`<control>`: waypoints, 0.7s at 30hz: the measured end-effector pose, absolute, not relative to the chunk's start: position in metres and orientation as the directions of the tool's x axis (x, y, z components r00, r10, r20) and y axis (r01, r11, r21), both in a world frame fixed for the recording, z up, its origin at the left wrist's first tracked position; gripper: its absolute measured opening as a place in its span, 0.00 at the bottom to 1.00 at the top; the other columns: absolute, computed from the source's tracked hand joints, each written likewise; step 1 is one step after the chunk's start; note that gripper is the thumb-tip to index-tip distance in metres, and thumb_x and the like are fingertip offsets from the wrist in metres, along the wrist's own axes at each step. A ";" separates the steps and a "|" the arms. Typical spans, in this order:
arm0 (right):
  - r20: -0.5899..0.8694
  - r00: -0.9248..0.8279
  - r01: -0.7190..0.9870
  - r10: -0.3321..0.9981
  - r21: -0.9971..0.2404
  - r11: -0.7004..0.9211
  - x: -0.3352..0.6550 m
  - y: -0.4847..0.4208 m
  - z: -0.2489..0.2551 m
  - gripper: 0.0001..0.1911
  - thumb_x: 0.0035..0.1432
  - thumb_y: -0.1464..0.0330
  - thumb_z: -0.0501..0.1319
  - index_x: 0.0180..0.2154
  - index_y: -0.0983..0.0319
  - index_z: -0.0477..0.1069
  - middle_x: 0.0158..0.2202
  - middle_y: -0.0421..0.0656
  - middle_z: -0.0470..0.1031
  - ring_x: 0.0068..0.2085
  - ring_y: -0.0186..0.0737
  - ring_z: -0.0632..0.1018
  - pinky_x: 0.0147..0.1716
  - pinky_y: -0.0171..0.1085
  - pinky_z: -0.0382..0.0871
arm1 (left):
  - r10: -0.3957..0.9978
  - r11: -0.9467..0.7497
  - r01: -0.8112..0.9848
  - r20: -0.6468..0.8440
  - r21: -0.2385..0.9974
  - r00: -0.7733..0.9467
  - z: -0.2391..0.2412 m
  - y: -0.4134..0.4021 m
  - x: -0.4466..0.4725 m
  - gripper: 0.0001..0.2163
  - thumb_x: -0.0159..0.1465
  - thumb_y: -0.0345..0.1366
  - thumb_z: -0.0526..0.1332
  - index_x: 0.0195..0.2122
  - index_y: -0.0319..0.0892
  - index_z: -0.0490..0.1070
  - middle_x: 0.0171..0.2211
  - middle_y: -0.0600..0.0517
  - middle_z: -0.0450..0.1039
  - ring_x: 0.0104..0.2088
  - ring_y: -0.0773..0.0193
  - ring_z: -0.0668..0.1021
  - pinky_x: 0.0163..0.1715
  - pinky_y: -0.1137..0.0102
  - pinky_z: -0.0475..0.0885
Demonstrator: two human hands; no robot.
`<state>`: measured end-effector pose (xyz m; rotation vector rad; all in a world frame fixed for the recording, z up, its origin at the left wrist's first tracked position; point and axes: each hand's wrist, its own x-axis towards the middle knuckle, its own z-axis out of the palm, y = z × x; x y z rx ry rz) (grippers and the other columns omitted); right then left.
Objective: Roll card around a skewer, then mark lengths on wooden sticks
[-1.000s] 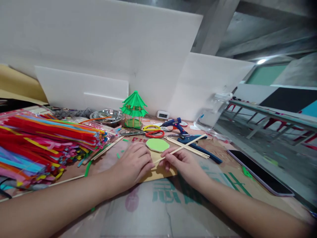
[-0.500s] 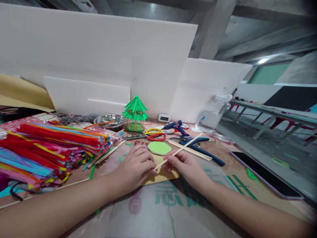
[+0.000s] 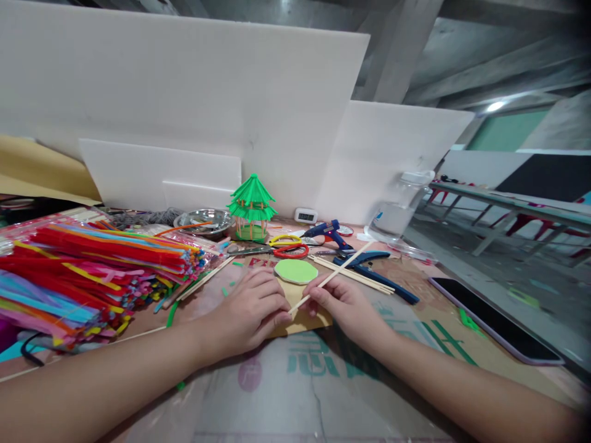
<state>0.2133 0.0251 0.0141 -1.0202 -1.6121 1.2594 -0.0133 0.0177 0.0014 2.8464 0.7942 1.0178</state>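
My left hand (image 3: 252,309) and my right hand (image 3: 340,303) both pinch a thin wooden stick (image 3: 344,267) that slants up to the right. The left fingertips grip its near end, the right fingers hold it a little further along. Under the hands lies a tan cardboard piece (image 3: 302,320). A light green paper disc (image 3: 296,271) rests just beyond the fingers. Several more sticks (image 3: 364,280) lie to the right of it.
A big heap of coloured pipe cleaners (image 3: 92,267) fills the left. Behind stand a green paper pavilion (image 3: 252,206), a metal bowl (image 3: 203,219), scissors (image 3: 277,249), a blue glue gun (image 3: 325,232) and blue pliers (image 3: 378,277). A phone (image 3: 494,320) lies at the right edge.
The hands and stick stay nearly as they were. The view shifted slightly as the head moved.
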 end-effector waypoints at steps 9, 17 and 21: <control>0.217 -0.354 0.089 0.910 -0.960 0.264 0.214 0.021 0.014 0.21 0.57 0.48 0.67 0.35 0.60 0.73 0.31 0.43 0.80 0.34 0.41 0.82 0.38 0.40 0.77 | 0.542 -0.832 0.498 0.547 0.245 0.638 0.000 0.020 -0.011 0.14 0.73 0.37 0.51 0.33 0.42 0.71 0.34 0.49 0.73 0.41 0.59 0.71 0.49 0.60 0.67; 0.222 -0.385 0.065 0.896 -0.962 0.267 0.215 0.020 0.009 0.22 0.59 0.47 0.65 0.37 0.60 0.73 0.33 0.45 0.82 0.37 0.43 0.83 0.43 0.42 0.77 | 0.535 -0.833 0.510 0.544 0.213 0.647 -0.001 0.024 -0.012 0.14 0.73 0.38 0.53 0.33 0.42 0.73 0.33 0.50 0.73 0.40 0.60 0.71 0.49 0.61 0.66; 0.260 -0.393 0.061 0.882 -0.950 0.307 0.214 0.019 0.010 0.22 0.61 0.47 0.64 0.37 0.60 0.71 0.34 0.44 0.80 0.37 0.42 0.82 0.43 0.42 0.76 | 0.544 -0.819 0.544 0.541 0.180 0.641 0.001 0.024 -0.011 0.14 0.74 0.39 0.53 0.32 0.42 0.72 0.33 0.50 0.73 0.39 0.60 0.71 0.46 0.61 0.66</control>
